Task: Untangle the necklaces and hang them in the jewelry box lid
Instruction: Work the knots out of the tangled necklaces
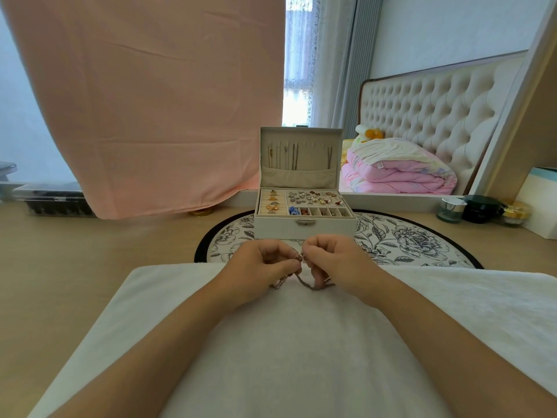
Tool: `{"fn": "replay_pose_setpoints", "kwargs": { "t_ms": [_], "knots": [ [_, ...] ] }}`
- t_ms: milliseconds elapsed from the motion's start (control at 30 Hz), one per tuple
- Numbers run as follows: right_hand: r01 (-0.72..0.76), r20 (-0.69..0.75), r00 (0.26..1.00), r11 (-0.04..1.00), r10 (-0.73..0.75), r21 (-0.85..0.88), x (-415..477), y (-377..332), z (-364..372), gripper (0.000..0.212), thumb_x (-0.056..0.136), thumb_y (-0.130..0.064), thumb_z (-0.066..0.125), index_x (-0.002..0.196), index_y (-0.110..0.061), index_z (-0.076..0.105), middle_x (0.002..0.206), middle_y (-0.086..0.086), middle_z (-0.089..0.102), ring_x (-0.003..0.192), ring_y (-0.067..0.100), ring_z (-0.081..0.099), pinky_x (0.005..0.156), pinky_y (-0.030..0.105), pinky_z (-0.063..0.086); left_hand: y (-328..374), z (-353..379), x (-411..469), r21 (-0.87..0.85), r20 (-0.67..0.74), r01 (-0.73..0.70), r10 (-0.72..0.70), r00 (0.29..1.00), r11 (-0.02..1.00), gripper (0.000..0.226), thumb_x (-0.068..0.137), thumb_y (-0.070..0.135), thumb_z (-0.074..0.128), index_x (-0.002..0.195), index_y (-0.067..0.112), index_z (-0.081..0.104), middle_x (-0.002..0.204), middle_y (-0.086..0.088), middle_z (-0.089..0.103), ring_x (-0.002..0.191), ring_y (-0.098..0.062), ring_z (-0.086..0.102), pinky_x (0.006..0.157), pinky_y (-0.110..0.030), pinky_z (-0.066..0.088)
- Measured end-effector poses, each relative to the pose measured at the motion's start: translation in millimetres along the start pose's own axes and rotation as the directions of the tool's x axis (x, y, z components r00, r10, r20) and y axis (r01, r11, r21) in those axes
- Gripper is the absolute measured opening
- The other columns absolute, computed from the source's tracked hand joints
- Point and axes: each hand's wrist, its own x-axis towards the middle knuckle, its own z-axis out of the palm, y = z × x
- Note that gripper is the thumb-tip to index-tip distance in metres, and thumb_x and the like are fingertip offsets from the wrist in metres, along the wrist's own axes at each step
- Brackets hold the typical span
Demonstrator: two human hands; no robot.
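Observation:
A tangle of thin necklaces (303, 280) lies at the far end of a white towel (286, 342). My left hand (259, 267) and my right hand (334, 260) meet over it, and both pinch the chains with curled fingers, a rose-gold bit showing between the fingertips. Just beyond my hands stands the cream jewelry box (304, 226) with its lid (301, 158) upright. Several necklaces hang inside the lid above a fabric pocket. The tray below holds rings, earrings and small charms.
The box sits on a round floral mat (407, 242) on a wooden tabletop. A pink cloth (144, 110) hangs at the back left. Cosmetic jars (479, 208) and a white box (542, 200) stand at the right. A dark clear-lidded case (54, 200) lies far left.

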Motion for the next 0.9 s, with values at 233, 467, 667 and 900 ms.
{"fn": "replay_pose_setpoints", "kwargs": {
  "t_ms": [233, 467, 667, 900],
  "knots": [
    [0.018, 0.172, 0.985, 0.977, 0.019, -0.211, 1.1, 1.6, -3.6, 0.032, 0.103, -0.028, 0.045, 0.075, -0.016, 0.052, 0.056, 0.002, 0.054, 0.053, 0.017, 0.049, 0.063, 0.039, 0.044, 3.4, -3.0, -0.8, -0.121, -0.029, 0.047, -0.051, 0.998, 0.992, 0.012, 0.097, 0.012, 0.063, 0.090, 0.009, 0.072, 0.082, -0.004, 0.076, 0.068, -0.029, 0.071, 0.072, -0.036, 0.057],
    [0.043, 0.150, 0.988, 0.989, -0.021, -0.141, -1.1, -3.6, -9.6, 0.025, 0.103, -0.024, 0.053, 0.085, -0.007, 0.061, 0.058, 0.005, 0.051, 0.058, 0.022, 0.045, 0.063, 0.039, 0.043, 1.2, -1.6, -0.5, -0.109, 0.041, 0.081, -0.077, 0.996, 0.991, 0.015, 0.103, 0.016, 0.053, 0.095, 0.008, 0.063, 0.084, -0.005, 0.075, 0.064, -0.021, 0.064, 0.064, -0.031, 0.055],
    [-0.064, 0.258, 0.966, 0.970, 0.001, 0.234, -7.9, -11.5, -13.1, 0.020, 0.100, -0.020, 0.054, 0.083, -0.011, 0.059, 0.070, 0.006, 0.044, 0.058, 0.018, 0.040, 0.063, 0.033, 0.051, 4.6, -5.3, -2.1, -0.161, 0.090, 0.046, -0.032, 0.995, 0.986, 0.010, 0.099, 0.014, 0.058, 0.095, 0.010, 0.067, 0.078, -0.005, 0.069, 0.069, -0.023, 0.068, 0.069, -0.036, 0.060],
    [-0.065, 0.301, 0.953, 0.984, 0.012, 0.166, -8.7, -14.3, -9.0, 0.034, 0.102, -0.034, 0.054, 0.071, -0.025, 0.066, 0.064, -0.004, 0.031, 0.062, 0.017, 0.023, 0.059, 0.026, 0.031, 6.5, -0.8, -1.0, 0.091, 0.110, -0.090, 0.080, 0.991, 0.992, 0.011, 0.102, 0.016, 0.054, 0.096, 0.013, 0.062, 0.072, 0.000, 0.064, 0.062, -0.014, 0.060, 0.051, -0.024, 0.050]
  ]
}}
